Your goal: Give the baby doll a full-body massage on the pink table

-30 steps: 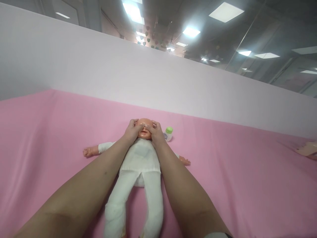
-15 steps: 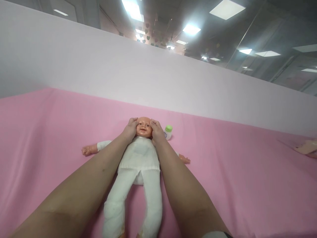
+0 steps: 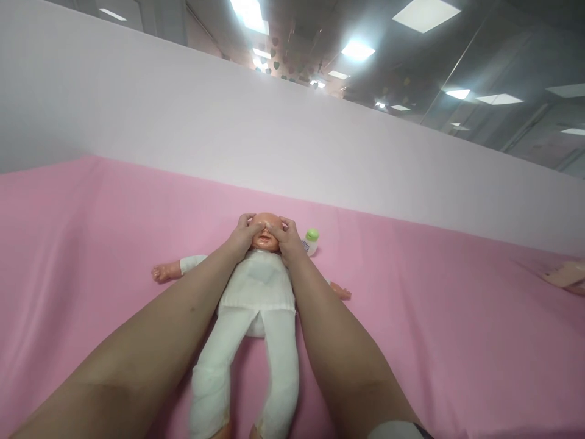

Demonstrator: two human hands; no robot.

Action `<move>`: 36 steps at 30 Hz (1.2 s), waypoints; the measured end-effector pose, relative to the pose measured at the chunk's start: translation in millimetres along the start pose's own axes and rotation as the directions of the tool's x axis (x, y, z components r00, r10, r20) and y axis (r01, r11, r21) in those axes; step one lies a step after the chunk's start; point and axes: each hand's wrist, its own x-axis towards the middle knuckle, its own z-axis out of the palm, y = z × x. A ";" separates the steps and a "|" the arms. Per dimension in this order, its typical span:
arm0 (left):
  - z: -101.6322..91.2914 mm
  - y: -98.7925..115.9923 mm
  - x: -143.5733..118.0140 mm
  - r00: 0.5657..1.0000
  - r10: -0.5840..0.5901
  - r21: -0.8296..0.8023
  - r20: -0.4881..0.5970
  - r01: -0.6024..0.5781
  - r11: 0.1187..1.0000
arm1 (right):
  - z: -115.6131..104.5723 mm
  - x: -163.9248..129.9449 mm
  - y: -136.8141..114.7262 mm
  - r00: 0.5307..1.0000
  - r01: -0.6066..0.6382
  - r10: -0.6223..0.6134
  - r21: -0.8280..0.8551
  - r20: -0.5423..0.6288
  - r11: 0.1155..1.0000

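Note:
A baby doll (image 3: 258,283) with a white cloth body lies on its back, its head away from me and its arms spread. My left hand (image 3: 242,236) cups one side of the doll's head, and my right hand (image 3: 287,238) cups the other. Both thumbs rest across the doll's eyes, close to the nose, while its forehead and mouth show between them. Just right of my right hand stands a small clear bottle (image 3: 311,242) with a green cap. My forearms pass over the doll's upper arms and hide part of them.
Pink cloth (image 3: 434,317) covers the surface under the doll. Behind it rises a white wall panel (image 3: 205,122), with glass and ceiling lights above. At the far right edge lies a beige object (image 3: 567,275) that I cannot make out.
Both thumbs have moved inward from the sides of the doll's head onto its eyes. The doll and the bottle stay in place.

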 end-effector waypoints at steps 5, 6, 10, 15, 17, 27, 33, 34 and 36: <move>1.5 5.7 -2.3 0.996 -0.013 -0.005 0.088 0.014 1.000 | 2.2 0.6 -1.3 1.000 -0.017 0.015 -0.114 -0.021 0.993; 2.0 6.1 -2.1 0.995 -0.011 -0.001 0.097 0.011 1.000 | 2.9 0.6 -0.9 0.999 -0.015 0.011 -0.123 -0.035 0.992; 3.9 4.5 1.2 0.998 0.031 0.057 0.046 -0.033 0.998 | 5.3 1.0 2.0 0.993 0.031 -0.047 -0.144 -0.107 0.989; 2.8 2.7 3.8 0.999 0.011 0.035 0.035 -0.012 0.999 | 2.0 2.8 5.2 0.991 0.061 -0.071 -0.088 -0.109 0.994; 1.1 4.3 2.3 0.999 0.000 0.053 0.035 -0.002 0.999 | -1.4 4.0 7.2 0.990 0.076 -0.085 -0.081 -0.113 0.994; -9.1 11.6 -19.3 0.967 0.247 0.553 -0.059 -0.174 0.815 | -11.9 -10.9 5.7 0.950 0.161 -0.284 -0.571 -0.132 0.805; -12.6 12.3 -40.4 0.934 0.355 0.702 -0.035 -0.230 0.675 | -10.7 -35.6 -0.8 0.916 0.226 -0.388 -0.670 -0.100 0.707; -13.9 13.2 -43.1 0.937 0.348 0.683 -0.018 -0.243 0.689 | -12.3 -39.2 -2.3 0.920 0.252 -0.388 -0.663 -0.063 0.705; -16.7 16.2 -47.8 0.949 0.314 0.653 0.032 -0.258 0.712 | -16.1 -44.7 -6.5 0.938 0.277 -0.345 -0.668 0.031 0.691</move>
